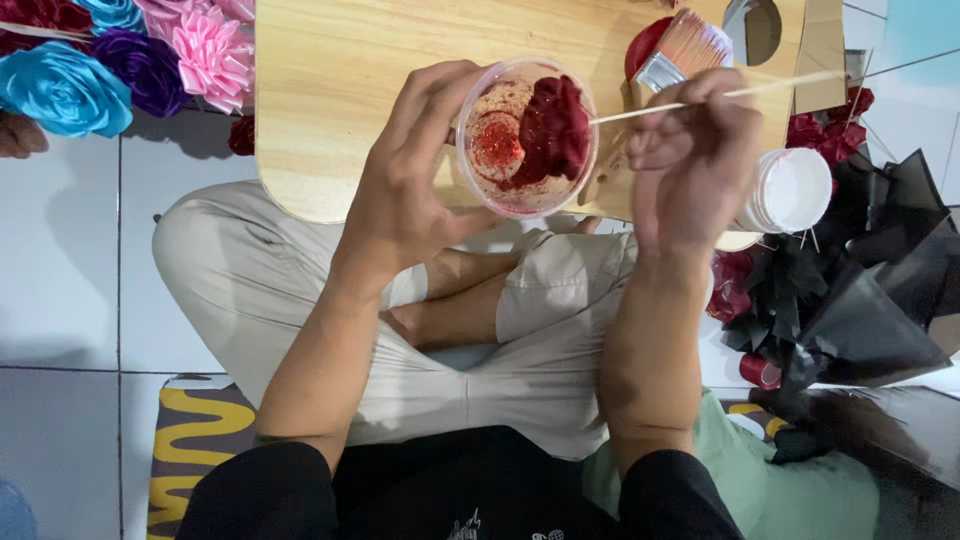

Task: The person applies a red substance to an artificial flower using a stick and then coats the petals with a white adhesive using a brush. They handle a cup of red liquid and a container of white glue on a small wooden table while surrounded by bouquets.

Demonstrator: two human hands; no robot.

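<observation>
My left hand (pixel 410 175) grips a clear plastic cup (pixel 527 136) with red glitter inside, held over the edge of a low wooden table (pixel 340 90). A dark red rose (pixel 552 130) sits inside the cup on a thin wooden skewer (pixel 720 95). My right hand (pixel 695 150) pinches that skewer, which runs from the cup to the upper right. A flat paintbrush (pixel 682 50) lies on the table just beyond my right hand. A white lid or round container (pixel 792 188) sits right of that hand.
Blue, purple and pink paper flowers (pixel 120 50) lie at the top left on the white tiled floor (pixel 60 280). Black wrapping paper and dark red roses (pixel 850 290) pile at the right. My crossed legs in beige trousers (pixel 250 290) are under the table edge.
</observation>
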